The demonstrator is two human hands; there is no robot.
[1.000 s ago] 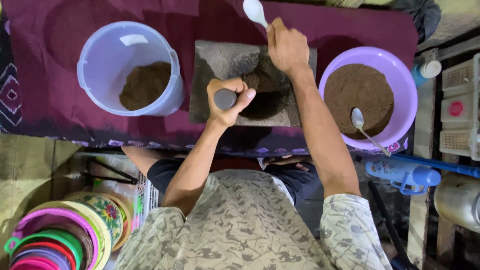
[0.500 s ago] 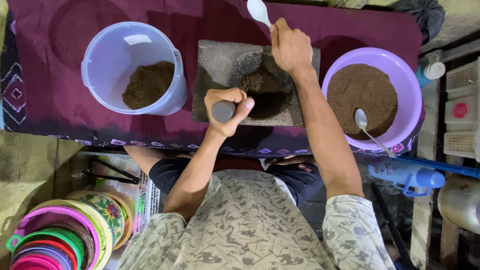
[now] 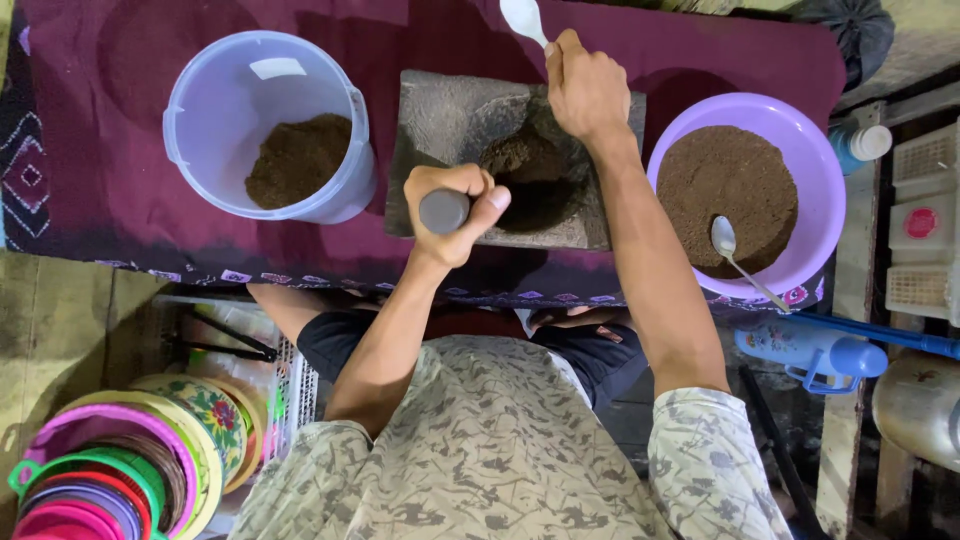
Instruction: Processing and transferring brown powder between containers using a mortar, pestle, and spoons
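A dark pestle (image 3: 445, 211) is clenched in the left hand (image 3: 455, 212) at the near edge of the stone mortar (image 3: 450, 120), while a white spoon (image 3: 524, 18) is grasped by the right hand (image 3: 583, 88) at the far edge. The brown powder (image 3: 522, 160) lies in the hollow between them. Grinding is best done with the pestle pressed squarely into that hollow, stray powder being swept back by the spoon so none is spilled onto the maroon-clothed surface (image 3: 120, 120).

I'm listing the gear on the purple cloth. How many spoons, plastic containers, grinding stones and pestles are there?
Spoons: 2, white spoon, metal spoon
Plastic containers: 2, clear tub, purple bowl
Grinding stones: 1, stone mortar
Pestles: 1, pestle
Total: 6
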